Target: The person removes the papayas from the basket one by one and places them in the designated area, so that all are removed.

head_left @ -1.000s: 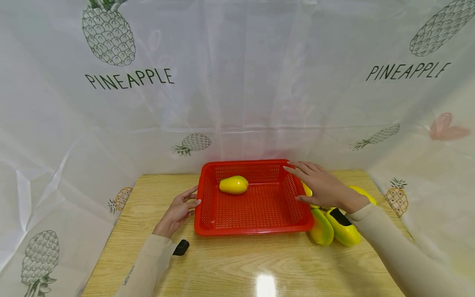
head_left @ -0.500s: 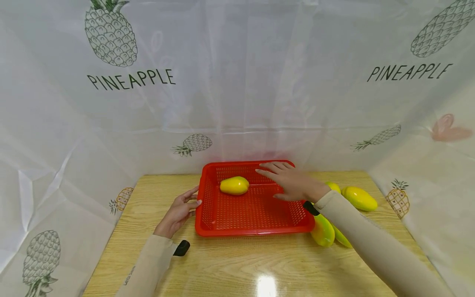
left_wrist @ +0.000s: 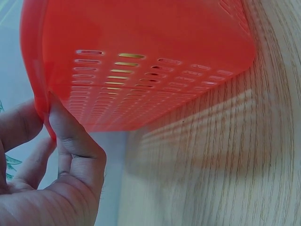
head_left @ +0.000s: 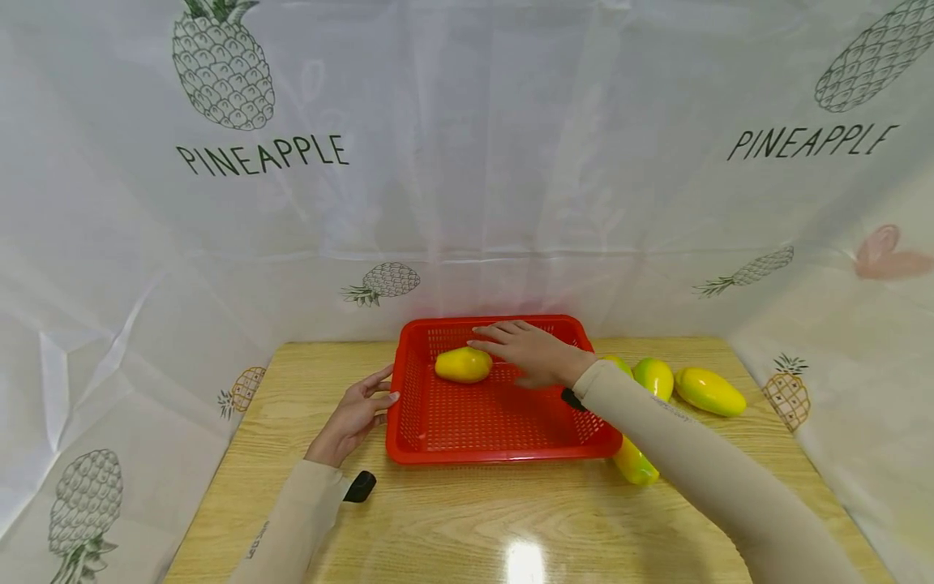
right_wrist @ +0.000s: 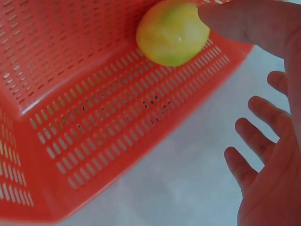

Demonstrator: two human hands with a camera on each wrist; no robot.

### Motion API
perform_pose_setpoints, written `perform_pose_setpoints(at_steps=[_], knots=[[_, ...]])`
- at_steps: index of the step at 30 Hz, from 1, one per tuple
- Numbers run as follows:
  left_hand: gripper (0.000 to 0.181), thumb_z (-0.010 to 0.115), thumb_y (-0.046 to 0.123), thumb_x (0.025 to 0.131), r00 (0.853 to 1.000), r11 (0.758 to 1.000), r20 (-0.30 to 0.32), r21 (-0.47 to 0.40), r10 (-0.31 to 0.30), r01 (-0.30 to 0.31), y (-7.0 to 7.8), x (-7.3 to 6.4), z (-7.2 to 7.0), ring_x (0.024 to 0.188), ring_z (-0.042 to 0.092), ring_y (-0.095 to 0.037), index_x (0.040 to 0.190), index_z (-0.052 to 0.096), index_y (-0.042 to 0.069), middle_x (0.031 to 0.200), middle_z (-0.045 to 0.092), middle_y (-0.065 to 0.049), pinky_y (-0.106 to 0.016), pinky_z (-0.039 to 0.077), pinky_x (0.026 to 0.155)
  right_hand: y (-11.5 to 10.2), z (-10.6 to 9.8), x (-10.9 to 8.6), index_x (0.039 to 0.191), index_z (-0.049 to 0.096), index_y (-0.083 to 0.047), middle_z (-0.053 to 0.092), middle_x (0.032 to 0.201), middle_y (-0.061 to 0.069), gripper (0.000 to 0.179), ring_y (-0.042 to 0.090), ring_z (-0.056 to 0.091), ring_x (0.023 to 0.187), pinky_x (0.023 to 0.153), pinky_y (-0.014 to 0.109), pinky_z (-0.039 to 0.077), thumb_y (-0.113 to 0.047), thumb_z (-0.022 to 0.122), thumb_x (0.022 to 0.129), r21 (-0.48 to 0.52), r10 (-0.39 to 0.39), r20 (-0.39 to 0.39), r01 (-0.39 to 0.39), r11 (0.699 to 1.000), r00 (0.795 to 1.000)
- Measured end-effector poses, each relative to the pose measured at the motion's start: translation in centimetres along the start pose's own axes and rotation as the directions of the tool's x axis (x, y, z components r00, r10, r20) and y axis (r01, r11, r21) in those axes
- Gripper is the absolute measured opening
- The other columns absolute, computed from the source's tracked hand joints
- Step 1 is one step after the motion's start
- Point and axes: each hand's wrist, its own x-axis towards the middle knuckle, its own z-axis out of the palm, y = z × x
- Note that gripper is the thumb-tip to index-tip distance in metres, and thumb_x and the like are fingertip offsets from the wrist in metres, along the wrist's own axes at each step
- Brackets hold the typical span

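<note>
A red perforated plastic basket (head_left: 503,456) stands on the wooden table. Inside, towards its back left, lies one yellow mango (head_left: 463,366), which shows green patches in the right wrist view. My left hand (head_left: 356,418) pinches the basket's left rim, thumb on one side and fingers on the other, as the left wrist view shows. Over the basket, just right of the mango, my right hand (head_left: 536,357) has its fingers spread and holds nothing. Its fingertips are close to the mango; whether they touch it I cannot tell.
Right of the basket lie several more yellow-green mangoes, among them a far-right mango (head_left: 709,392) and a front mango (head_left: 635,466) partly under my right sleeve. A pale curtain (head_left: 511,203) with pineapple prints hangs behind the wooden table (head_left: 452,519).
My right hand has moved left from the basket's right rim to over its inside, near the mango. The mangoes on the right are less covered at the back. My left hand keeps its grip.
</note>
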Motion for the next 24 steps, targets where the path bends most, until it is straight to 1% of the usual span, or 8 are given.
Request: perform_pose_setpoints(at_steps=[3,7,11,16,20,24], knots=[[0.064,0.057,-0.001,0.107,1.000,1.000,0.002,0.008,0.001,-0.001,0.0,-0.1,0.1,0.090,0.060,-0.012,0.166,0.035,0.011,0.135,0.047,-0.015,-0.026,0.056,0.075,-0.3,0.4,1.0,0.165,0.036,-0.012,0.034,0.170,0.012,0.094,0.036,0.039,0.151,0.124,0.054,0.034,-0.020,0.089,0.087,-0.031,-0.005,0.036,0.006,0.999,0.999],[0.064,0.056,-0.001,0.107,1.000,1.000,0.002,0.010,0.004,-0.004,0.0,0.0,0.0,0.091,0.061,-0.012,0.166,0.035,0.011,0.135,0.047,-0.016,-0.027,0.056,0.075,-0.7,1.0,2.4,0.166,0.036,-0.016,0.032,0.171,0.009,0.093,0.034,0.037,0.153,0.125,0.052,0.032,-0.017,0.087,0.089,-0.046,-0.009,0.086,0.013,0.999,0.996],[0.064,0.057,-0.001,0.107,1.000,1.000,0.001,0.001,0.000,0.000,-0.1,0.1,0.0,0.092,0.062,-0.013,0.166,0.036,0.011,0.134,0.048,-0.015,-0.026,0.057,0.075,-1.3,1.9,3.6,0.166,0.036,-0.019,0.035,0.171,0.008,0.093,0.033,0.039,0.152,0.125,0.050,0.032,-0.015,0.087,0.089,-0.043,-0.023,0.106,0.027,0.999,0.994],[0.064,0.057,-0.002,0.107,1.000,1.000,-0.006,-0.007,-0.006,0.006,-0.2,0.2,-0.1,0.092,0.063,-0.013,0.166,0.037,0.011,0.134,0.048,-0.015,-0.025,0.057,0.074,-1.8,2.9,4.9,0.167,0.032,-0.020,0.035,0.171,0.005,0.097,0.031,0.040,0.152,0.124,0.048,0.034,-0.017,0.088,0.087,-0.062,-0.029,0.132,0.038,0.997,0.991],[0.064,0.057,-0.001,0.107,1.000,1.000,-0.001,-0.002,-0.002,0.002,-0.2,0.2,-0.1,0.092,0.062,-0.013,0.166,0.036,0.011,0.135,0.047,-0.016,-0.026,0.056,0.074,-2.1,3.5,5.9,0.168,0.032,-0.022,0.032,0.172,0.004,0.098,0.029,0.039,0.152,0.125,0.046,0.034,-0.018,0.087,0.087,-0.120,-0.045,0.154,0.064,0.991,0.987],[0.063,0.057,0.000,0.107,1.000,1.000,0.000,0.006,0.002,-0.002,0.0,0.1,0.1,0.092,0.062,-0.012,0.166,0.037,0.011,0.135,0.048,-0.016,-0.026,0.057,0.074,-2.2,3.9,6.6,0.167,0.033,-0.022,0.031,0.173,0.004,0.097,0.027,0.039,0.152,0.125,0.044,0.033,-0.017,0.087,0.087,-0.211,-0.069,0.169,0.104,0.972,0.983]])
